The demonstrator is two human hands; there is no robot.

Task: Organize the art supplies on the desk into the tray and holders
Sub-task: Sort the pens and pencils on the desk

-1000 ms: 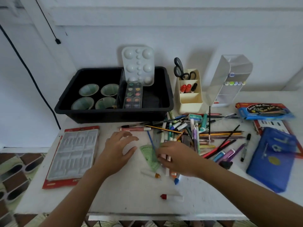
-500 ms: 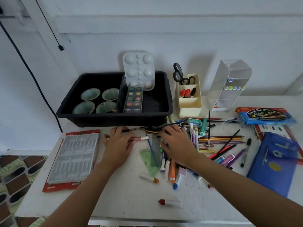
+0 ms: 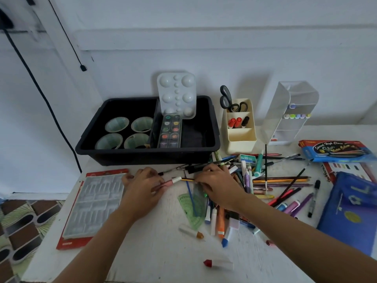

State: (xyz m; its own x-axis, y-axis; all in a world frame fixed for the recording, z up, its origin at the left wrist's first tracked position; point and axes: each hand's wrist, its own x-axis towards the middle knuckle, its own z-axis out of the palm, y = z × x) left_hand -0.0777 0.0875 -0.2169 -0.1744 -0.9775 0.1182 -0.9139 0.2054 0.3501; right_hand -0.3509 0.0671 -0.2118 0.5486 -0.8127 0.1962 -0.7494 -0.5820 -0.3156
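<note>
My left hand (image 3: 142, 187) rests on the desk in front of the black tray (image 3: 146, 155), its fingers closed on a pink marker with a white cap (image 3: 172, 181). My right hand (image 3: 219, 185) lies on the left edge of the heap of pens, pencils and markers (image 3: 265, 180), fingers curled, pinching a yellow pencil (image 3: 187, 180). Thin black brushes (image 3: 183, 167) lie just beyond both hands. The tray holds several green cups (image 3: 117, 124), a watercolour set (image 3: 170, 130) and a white palette (image 3: 176, 94). A cream holder (image 3: 241, 137) holds scissors and markers.
A clear tiered holder (image 3: 289, 111) stands at the back right. A red-backed plastic insert (image 3: 95, 205) lies at the left. A green protractor (image 3: 192, 209), loose markers (image 3: 221, 223), a red-capped tube (image 3: 218, 264), a blue pouch (image 3: 350, 213) and a blue colour box (image 3: 334, 151) lie around.
Both hands moved away from me towards the tray front. The left hand closed on the pink marker. The right hand left the green protractor and now grips among the pencils.
</note>
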